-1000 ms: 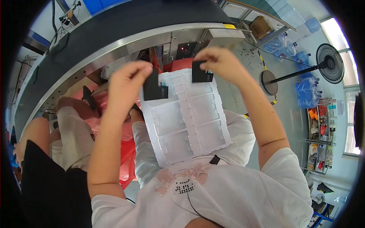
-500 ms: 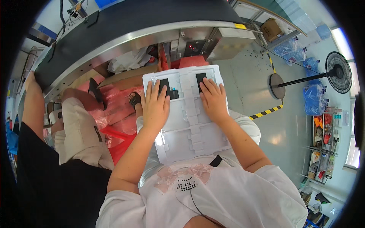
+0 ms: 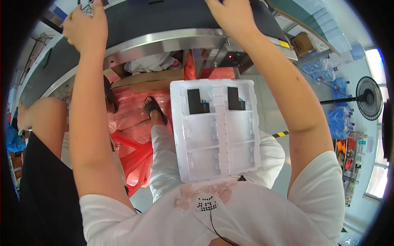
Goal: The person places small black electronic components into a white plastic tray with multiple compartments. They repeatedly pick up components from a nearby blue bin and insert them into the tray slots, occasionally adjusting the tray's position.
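Across my lap lies a white plastic tray (image 3: 201,165) with several compartments. In its two far compartments sit a black flat L-shaped part (image 3: 198,101) on the left and a similar black part (image 3: 236,99) on the right, each with a small blue spot. My left hand (image 3: 87,29) is raised over the far left of the black conveyor belt, fingers apart, holding nothing I can see. Reaching over the belt further right is my right hand (image 3: 234,15); the picture's top edge cuts off its fingertips. Neither hand touches the tray.
The metal-edged belt (image 3: 135,25) runs across the front. At left is another person's arm (image 3: 49,123). Red wrapped packages (image 3: 131,119) lie on the floor beside my leg. A standing fan (image 3: 367,98), water bottles (image 3: 340,119) and a shelf (image 3: 349,160) stand at right.
Both hands have left the tray and the black parts and moved forward over the belt. The black parts stay in the tray, now uncovered. My view has shifted slightly.
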A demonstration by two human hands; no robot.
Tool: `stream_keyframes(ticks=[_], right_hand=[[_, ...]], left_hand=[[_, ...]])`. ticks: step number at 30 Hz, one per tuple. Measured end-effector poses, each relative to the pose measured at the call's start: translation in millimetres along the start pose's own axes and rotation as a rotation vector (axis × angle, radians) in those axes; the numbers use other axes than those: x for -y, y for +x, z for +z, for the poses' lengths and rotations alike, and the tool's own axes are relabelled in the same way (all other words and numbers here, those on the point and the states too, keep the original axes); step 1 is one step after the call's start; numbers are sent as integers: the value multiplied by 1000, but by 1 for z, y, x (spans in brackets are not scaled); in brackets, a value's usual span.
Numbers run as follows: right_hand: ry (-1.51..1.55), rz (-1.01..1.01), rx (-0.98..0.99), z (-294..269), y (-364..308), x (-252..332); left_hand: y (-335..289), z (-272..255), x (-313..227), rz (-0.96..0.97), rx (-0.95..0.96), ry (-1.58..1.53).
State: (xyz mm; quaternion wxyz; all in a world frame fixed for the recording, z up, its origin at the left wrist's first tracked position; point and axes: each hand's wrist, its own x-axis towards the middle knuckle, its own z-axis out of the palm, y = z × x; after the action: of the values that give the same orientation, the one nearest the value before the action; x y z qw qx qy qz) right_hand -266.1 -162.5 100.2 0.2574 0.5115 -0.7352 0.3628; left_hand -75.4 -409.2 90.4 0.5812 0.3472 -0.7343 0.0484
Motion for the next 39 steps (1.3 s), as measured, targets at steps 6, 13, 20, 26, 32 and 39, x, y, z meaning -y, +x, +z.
stream_keyframes(ticks=[6, 13, 20, 26, 32, 39], right_hand=[[-349, 457, 410, 78, 60, 21], [-267, 570, 269, 87, 56, 5], [565, 446, 246, -38, -16, 20], [676, 753, 631, -124, -148, 8], [493, 980, 745, -122, -269, 2], [56, 270, 572, -127, -335, 44]], left_hand=[[7, 51, 4, -325, 801, 590], [-5, 86, 1, -151, 724, 461], [-28, 1, -39, -99, 399, -223], [-78, -77, -93, -321, 566, -814], [-158, -144, -121, -570, 1375, -1008], [-256, -139, -112, -241, 1462, -824]])
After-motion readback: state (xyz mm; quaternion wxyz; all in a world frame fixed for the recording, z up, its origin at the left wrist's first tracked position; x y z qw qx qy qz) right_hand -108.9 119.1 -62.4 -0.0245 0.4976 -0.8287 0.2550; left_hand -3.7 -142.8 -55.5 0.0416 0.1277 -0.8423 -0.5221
